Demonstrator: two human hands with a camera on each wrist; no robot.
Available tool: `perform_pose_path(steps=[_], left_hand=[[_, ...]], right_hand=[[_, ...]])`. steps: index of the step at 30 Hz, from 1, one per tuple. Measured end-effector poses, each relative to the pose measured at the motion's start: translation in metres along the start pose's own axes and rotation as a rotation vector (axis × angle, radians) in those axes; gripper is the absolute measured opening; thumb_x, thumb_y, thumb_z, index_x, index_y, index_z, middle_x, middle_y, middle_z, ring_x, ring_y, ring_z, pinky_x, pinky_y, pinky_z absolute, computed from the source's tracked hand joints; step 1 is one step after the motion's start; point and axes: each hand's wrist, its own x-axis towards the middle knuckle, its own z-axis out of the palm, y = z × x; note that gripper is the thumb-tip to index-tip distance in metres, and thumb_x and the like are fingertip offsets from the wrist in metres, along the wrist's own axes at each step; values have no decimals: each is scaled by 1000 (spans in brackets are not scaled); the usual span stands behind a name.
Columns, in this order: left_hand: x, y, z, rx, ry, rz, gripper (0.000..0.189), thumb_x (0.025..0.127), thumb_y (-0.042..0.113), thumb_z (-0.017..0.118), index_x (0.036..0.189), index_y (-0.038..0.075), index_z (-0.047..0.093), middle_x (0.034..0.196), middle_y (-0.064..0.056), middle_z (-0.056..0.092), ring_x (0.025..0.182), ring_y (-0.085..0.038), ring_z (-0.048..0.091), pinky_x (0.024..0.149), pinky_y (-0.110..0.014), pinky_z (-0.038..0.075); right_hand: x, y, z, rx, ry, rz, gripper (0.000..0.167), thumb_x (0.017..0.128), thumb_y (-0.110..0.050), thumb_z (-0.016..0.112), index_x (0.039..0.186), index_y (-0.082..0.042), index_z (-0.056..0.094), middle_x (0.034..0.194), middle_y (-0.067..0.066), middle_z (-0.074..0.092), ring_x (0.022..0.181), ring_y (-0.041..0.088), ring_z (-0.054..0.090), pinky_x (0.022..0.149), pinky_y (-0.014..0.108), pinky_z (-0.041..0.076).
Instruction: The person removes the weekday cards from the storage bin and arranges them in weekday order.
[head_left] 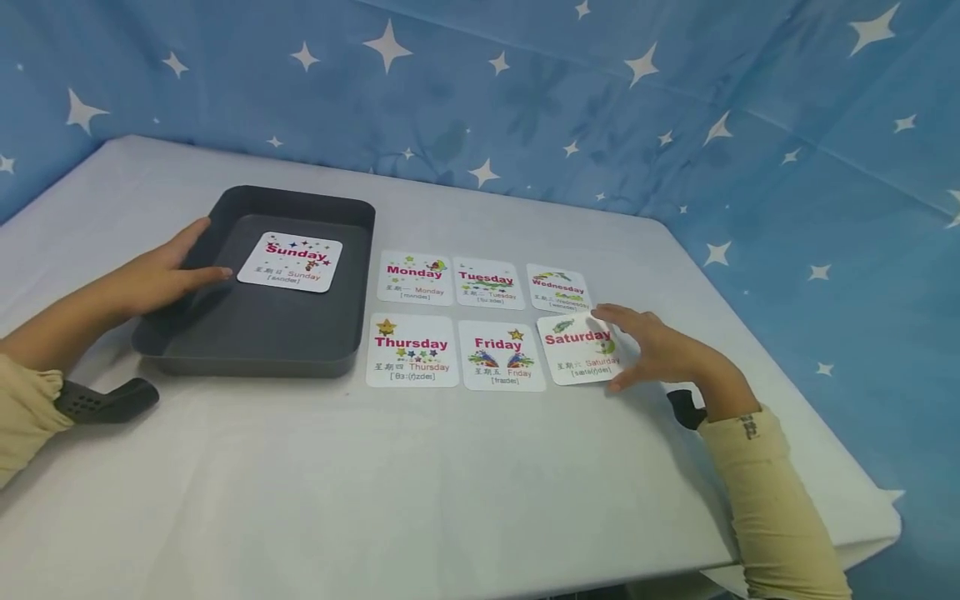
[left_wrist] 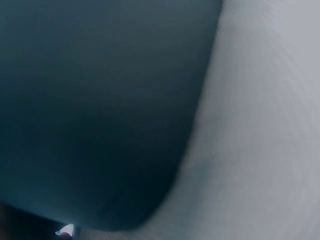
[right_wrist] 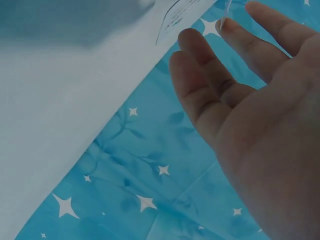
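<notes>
My left hand (head_left: 161, 275) holds the left wall of a dark grey tray (head_left: 255, 367), its thumb reaching over the inside; the fingers beyond the wall are partly hidden. Flat in the tray lies a Sunday card (head_left: 292, 262). On the right, my right hand (head_left: 663, 350) pinches a Saturday card (head_left: 577, 350) by its right side, fingertip at the upper corner and thumb at the lower one. This card sits slightly turned, just below the Wednesday card (head_left: 558, 287). In the right wrist view, a thin card edge shows at a fingertip of the right hand (right_wrist: 265, 100).
Monday (head_left: 415, 277) and Tuesday (head_left: 490, 285) cards lie left of Wednesday. Thursday (head_left: 412, 350) and Friday (head_left: 502, 357) cards form the nearer row. A white cloth covers the table (head_left: 375, 483); a blue starry curtain (head_left: 450, 92) hangs behind and to the right.
</notes>
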Motion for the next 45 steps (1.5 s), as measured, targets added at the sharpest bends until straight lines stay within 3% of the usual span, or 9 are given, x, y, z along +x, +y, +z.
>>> perform_pose_path(steps=[8, 17, 35, 45], left_hand=[[-3, 1, 2, 1, 2, 4, 89, 93, 42, 42, 141, 6, -23, 146, -27, -20, 134, -49, -11, 103, -67, 3], [-7, 0, 2, 1, 5, 1, 87, 93, 40, 41, 141, 4, -22, 146, -28, -20, 133, -49, -12, 104, -66, 3], [-8, -3, -1, 4, 19, -16, 89, 93, 42, 42, 141, 6, -24, 145, -27, -21, 133, -49, -13, 103, -67, 2], [-2, 4, -1, 4, 12, -8, 89, 93, 42, 43, 142, 7, -22, 147, -26, -19, 134, -48, -11, 104, -66, 2]], right_hand=[[1, 0, 3, 6, -48, 44, 112, 57, -42, 83, 145, -12, 20, 147, 18, 22, 123, 38, 26, 97, 63, 31], [4, -1, 6, -23, -34, -19, 109, 58, -44, 82, 144, -10, 24, 150, 17, 14, 132, 41, 16, 100, 64, 26], [7, 0, 5, -28, -44, -13, 110, 59, -41, 82, 145, -12, 21, 151, 16, 10, 134, 41, 13, 100, 66, 24], [0, 3, 6, 4, -42, -33, 112, 60, -42, 81, 145, -8, 17, 150, 19, 7, 133, 45, 10, 98, 69, 21]])
